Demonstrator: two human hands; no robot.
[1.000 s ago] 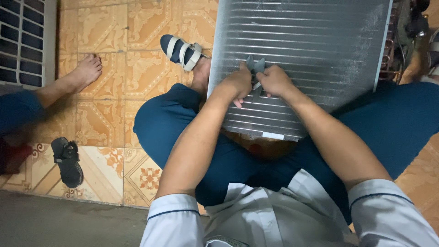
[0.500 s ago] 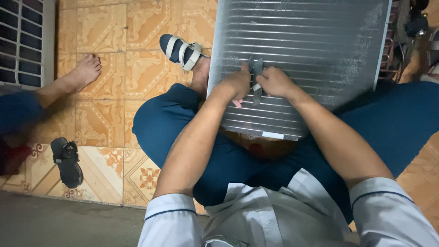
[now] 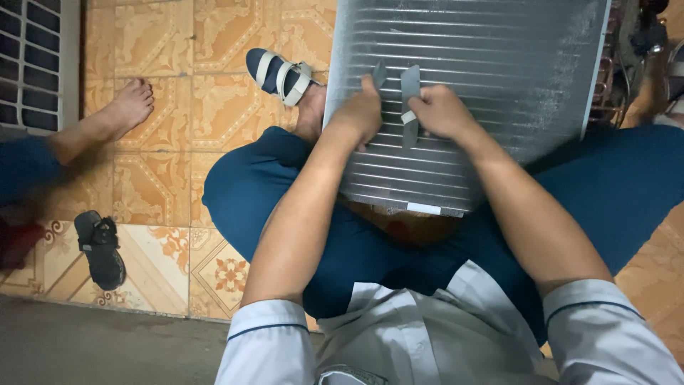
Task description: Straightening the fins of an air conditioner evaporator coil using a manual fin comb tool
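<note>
While one ribbed silver metal fin panel (image 3: 499, 64) rests across the lap, left hand (image 3: 363, 110) and right hand (image 3: 445, 113) each grasp one grey flat tool (image 3: 410, 85).

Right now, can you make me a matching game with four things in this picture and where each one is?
Things:
1. finned metal panel
2. grey tool
3. black sandal
4. bare foot

Places:
A. lying alone on the tiled floor, lower left
B. on the tiles beside the window grille, upper left
C. leaning across the person's lap
D. between the left hand and right hand

Pairs: 1-C, 2-D, 3-A, 4-B
</note>
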